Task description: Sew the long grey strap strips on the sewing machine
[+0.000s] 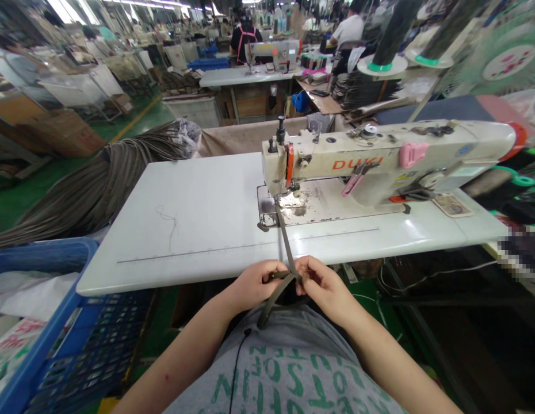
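A narrow olive-brown fabric strap (pixel 286 238) runs from under the needle area of the sewing machine (pixel 379 155) down over the table's front edge to my hands. My left hand (pixel 262 280) is closed on a folded part of the strap, fingers curled inward. Close beside it, my right hand (pixel 316 282) pinches the strap where its parts cross. One loop of the strap hangs down in front of my shirt. The fingertips of both hands are partly hidden by the strap and by the curled fingers.
The white sewing table (pixel 198 207) has a printed ruler line and a loose thread (pixel 167 218). A large bundle of dark straps (pixel 86 178) lies at the left, above a blue plastic basket (pixel 73 345). Thread cones (pixel 394 34) and a fan (pixel 504 57) stand right.
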Demonstrator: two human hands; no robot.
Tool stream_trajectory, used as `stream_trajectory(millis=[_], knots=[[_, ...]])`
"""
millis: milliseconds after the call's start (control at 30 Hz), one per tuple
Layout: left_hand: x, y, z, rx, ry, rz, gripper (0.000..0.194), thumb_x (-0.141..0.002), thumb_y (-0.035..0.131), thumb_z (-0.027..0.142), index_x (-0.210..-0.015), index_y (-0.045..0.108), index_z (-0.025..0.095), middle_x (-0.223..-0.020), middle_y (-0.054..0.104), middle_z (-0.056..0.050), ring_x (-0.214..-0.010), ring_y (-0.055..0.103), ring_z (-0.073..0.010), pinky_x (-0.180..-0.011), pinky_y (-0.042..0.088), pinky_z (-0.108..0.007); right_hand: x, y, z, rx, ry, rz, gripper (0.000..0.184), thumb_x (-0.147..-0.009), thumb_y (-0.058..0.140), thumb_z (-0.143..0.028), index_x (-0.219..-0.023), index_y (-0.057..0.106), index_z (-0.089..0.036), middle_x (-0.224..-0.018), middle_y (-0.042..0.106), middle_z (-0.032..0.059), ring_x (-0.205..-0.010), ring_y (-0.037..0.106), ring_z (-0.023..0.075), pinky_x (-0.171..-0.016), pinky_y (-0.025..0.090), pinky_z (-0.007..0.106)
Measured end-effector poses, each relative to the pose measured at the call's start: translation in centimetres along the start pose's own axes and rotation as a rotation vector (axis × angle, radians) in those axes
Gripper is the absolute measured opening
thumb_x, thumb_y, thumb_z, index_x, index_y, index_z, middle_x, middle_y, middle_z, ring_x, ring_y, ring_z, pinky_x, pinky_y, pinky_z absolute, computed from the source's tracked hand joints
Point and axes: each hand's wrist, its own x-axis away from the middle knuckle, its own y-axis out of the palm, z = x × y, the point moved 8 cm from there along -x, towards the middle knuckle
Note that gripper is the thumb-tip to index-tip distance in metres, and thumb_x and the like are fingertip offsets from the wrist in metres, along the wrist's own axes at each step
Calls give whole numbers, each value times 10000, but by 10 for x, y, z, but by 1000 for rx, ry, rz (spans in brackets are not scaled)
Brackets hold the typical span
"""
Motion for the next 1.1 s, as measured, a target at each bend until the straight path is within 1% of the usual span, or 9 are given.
stream_trajectory(millis=[100, 200, 367, 533, 700, 800, 900, 1000, 1100], knots=[[0, -10, 11, -59, 34, 44, 157, -831, 649, 259, -937, 723, 170, -875, 685, -11, -827, 593, -158, -768, 449, -259, -1, -7, -6, 178, -58, 39, 131, -873, 561, -186, -932, 672, -224, -817, 624, 8, -795, 595, 193, -722, 477, 305], [0, -10, 12, -12, 13, 33, 190, -832, 670, 311, -940, 732, 168, -864, 684, -10, -820, 597, -162, -762, 446, -261, -2, -10, -11, 257, -87, 65, 84, -874, 643, -244, -927, 706, -227, -849, 629, 18, -832, 605, 208, -760, 479, 323], [-3, -6, 1, 29, -64, 88, 255, -776, 781, 378, -897, 743, 156, -768, 658, 7, -707, 560, -133, -705, 425, -256, -3, -14, -4, 162, -24, 76, 77, -849, 705, -290, -893, 716, -228, -768, 594, -10, -747, 564, 186, -709, 466, 308], [-4, -3, 0, 74, -66, 62, 274, -781, 775, 390, -915, 731, 155, -758, 628, 15, -700, 531, -124, -701, 402, -259, -4, -16, 7, -1, 71, 58, 173, -843, 749, -379, -872, 724, -210, -709, 569, -30, -700, 530, 167, -701, 458, 305], [-1, -4, 8, -73, -48, 69, 260, -746, 789, 356, -884, 665, 174, -736, 508, 44, -689, 462, -121, -658, 363, -257, -5, -9, 10, -98, 133, 11, 227, -840, 773, -408, -920, 760, -196, -842, 715, 23, -827, 640, 211, -823, 510, 355], [0, -4, 19, -278, 99, 199, 232, -711, 805, 261, -834, 620, 195, -843, 554, 9, -811, 527, -161, -754, 431, -280, -5, -7, 5, -57, 106, 4, 205, -866, 749, -400, -912, 779, -203, -879, 734, 34, -870, 661, 226, -853, 521, 366], [4, -4, 21, -271, 197, 311, 163, -810, 711, 223, -947, 625, 211, -996, 625, -42, -954, 606, -199, -869, 497, -313, -6, -11, 1, 32, 48, 40, 177, -883, 730, -381, -905, 791, -217, -867, 721, 31, -871, 658, 228, -844, 522, 363], [6, -6, 18, -262, 176, 317, 199, -860, 682, 245, -1057, 659, 224, -1071, 688, -55, -1003, 652, -206, -924, 511, -326, -5, -18, -2, 126, 4, 89, 142, -888, 718, -349, -907, 799, -233, -862, 706, 32, -859, 652, 230, -820, 512, 362], [7, -8, 18, -308, 112, 261, 121, -894, 653, 289, -973, 714, 220, -966, 736, -34, -933, 668, -197, -897, 504, -320, -5, -20, -3, 171, -19, 97, 130, -892, 705, -318, -915, 805, -238, -863, 689, 35, -851, 646, 231, -815, 495, 368]])
